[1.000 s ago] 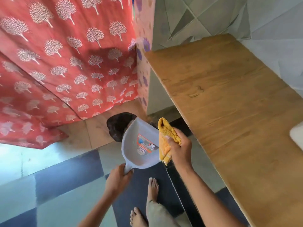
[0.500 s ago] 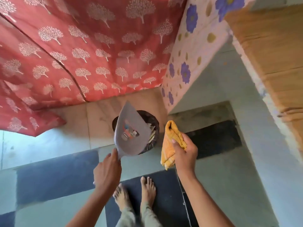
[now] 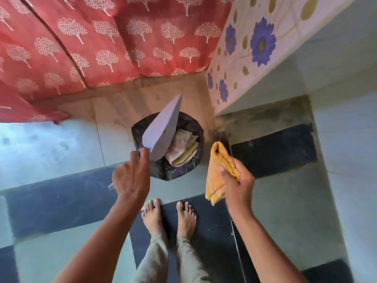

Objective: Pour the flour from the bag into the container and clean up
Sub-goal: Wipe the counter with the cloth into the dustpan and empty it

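Note:
My left hand (image 3: pixel 131 176) grips the handle of a grey plastic dustpan (image 3: pixel 161 127). The pan is tipped steeply on its side over a small bin lined with a black bag (image 3: pixel 196 127) on the floor. Crumpled paper and packaging (image 3: pixel 182 147) lie inside the bin. My right hand (image 3: pixel 237 184) holds a folded yellow-orange cloth (image 3: pixel 217 170) to the right of the bin, clear of it. The flour bag and container are out of sight.
A red curtain with white tree prints (image 3: pixel 98 41) hangs behind the bin. A floral-patterned panel (image 3: pixel 244 58) and a pale wall stand at the right. My bare feet (image 3: pixel 169 217) stand on dark and pale floor tiles just in front of the bin.
The view has swung down from the wooden counter to the floor. My left hand has turned the dustpan from nearly flat to steeply tipped over the bin. The cloth stays in my right hand.

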A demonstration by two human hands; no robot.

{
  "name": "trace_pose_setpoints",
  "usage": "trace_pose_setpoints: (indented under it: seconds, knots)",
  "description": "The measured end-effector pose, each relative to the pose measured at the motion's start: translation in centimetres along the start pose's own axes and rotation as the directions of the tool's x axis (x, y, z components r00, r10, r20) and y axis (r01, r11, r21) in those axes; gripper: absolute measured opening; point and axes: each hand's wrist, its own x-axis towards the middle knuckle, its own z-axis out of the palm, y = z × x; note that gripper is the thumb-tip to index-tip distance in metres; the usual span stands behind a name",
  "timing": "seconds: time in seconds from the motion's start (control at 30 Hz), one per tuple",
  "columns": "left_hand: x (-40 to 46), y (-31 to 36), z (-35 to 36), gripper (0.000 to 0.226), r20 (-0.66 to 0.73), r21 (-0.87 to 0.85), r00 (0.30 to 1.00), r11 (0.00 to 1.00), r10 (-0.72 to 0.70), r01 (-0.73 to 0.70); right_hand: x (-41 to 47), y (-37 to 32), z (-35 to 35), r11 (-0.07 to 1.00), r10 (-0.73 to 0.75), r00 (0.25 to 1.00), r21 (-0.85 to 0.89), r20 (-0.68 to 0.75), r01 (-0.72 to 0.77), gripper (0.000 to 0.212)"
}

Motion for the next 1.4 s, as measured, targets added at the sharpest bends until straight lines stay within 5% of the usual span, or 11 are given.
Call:
trace_pose_setpoints:
  seconds: [0.2,0.43,0.77,1.23,1.4]
  knots:
    - [1.4,-1.3,0.5,0.066,-0.006,0.033,0.999,0.998,0.045,-0.045,0.2,-2.4,1.0,0.999,0.019,0.995,0.041,0.097,-0.023,0.036]
    - [3.7,-3.0,2.7,0.008,-0.076,-0.358,0.997,0.932,0.031,-0.056,1.3,-3.0,2.6,0.995,-0.031,0.997,0.098,0.074,0.023,0.03]
    - [10.7,-2.3,9.7,0.019,0.144,-0.584,0.95,0.799,0.276,-0.144,5.2,1.2,4.6,0.997,-0.047,0.998,0.067,0.03,0.045,0.032]
    - [13.4,-2.9,15.6,0.037,0.165,-0.157,0.968,0.974,0.189,-0.163,6.9,3.9,7.3,0.992,-0.024,1.0,0.12,0.008,0.023,0.027]
    - [14.6,-3.0,16.5,0.037,0.216,-0.253,0.957,0.958,0.192,-0.135,6.9,3.9,7.7,0.988,-0.04,0.999,0.152,0.017,0.037,0.026]
